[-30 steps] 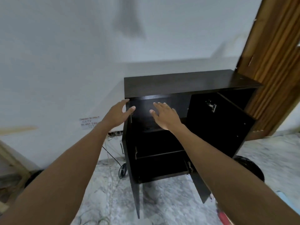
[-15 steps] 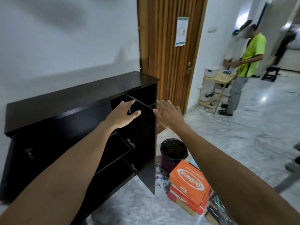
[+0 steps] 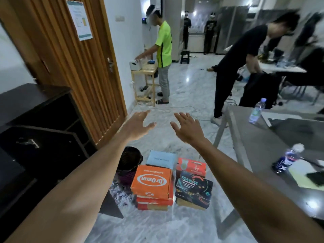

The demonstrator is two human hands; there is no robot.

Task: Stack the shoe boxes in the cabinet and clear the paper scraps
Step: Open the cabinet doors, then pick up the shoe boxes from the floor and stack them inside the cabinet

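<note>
Left hand (image 3: 138,125) and right hand (image 3: 188,129) out in the air, fingers spread, empty. Below on the floor, two stacks of shoe boxes (image 3: 151,179), two more behind; paper scraps (image 3: 121,193) beside one bin (image 3: 130,165) — by the open cabinet (image 3: 31,102).

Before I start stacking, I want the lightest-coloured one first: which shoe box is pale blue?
The pale blue cardboard shoe box, lying beyond the orange DrOSHA cardboard box; the rest are orange, red or black.
</note>
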